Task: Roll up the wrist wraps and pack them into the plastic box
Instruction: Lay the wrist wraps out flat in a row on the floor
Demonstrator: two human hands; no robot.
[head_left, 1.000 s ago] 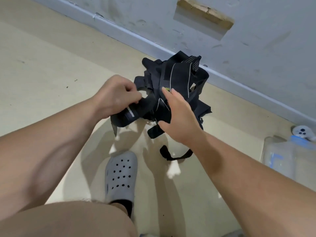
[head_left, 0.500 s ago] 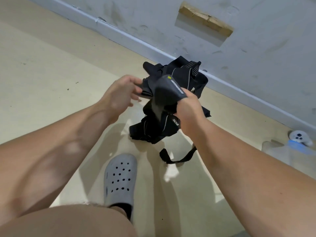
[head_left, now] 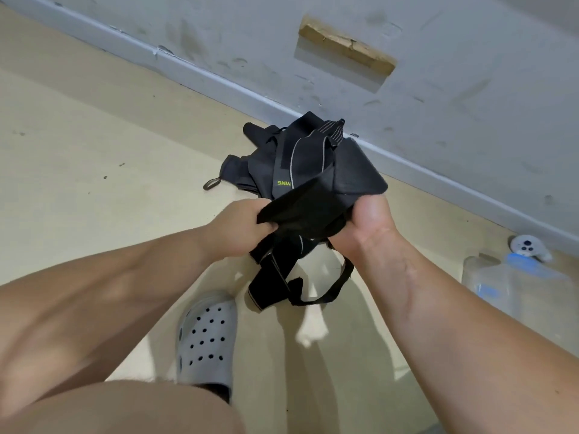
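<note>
**Straightening One Wrap Before Rolling**

Your left fingers [head_left: 262, 227] are curled tight round one end of the black wrist wrap [head_left: 308, 211]. Your right hand [head_left: 365, 228] clamps the other end with the thumb on top; its remaining fingers are hidden under the fabric. The wrap is held at frame centre, off the floor [head_left: 94, 151]. Its tail [head_left: 269, 286] and a thin loop hang below, toward the grey shoe [head_left: 205, 343].

1. Draw the band taut between both hands.
2. Shake the hanging tail free of twists before you start.
3. Begin the roll at one end and keep the edges flush.
4. Keep the wrap clear of the pile [head_left: 297, 158] above centre, where it would probably snag.

The plastic box [head_left: 517, 289] stands at the right edge, well apart from the pile.
</note>
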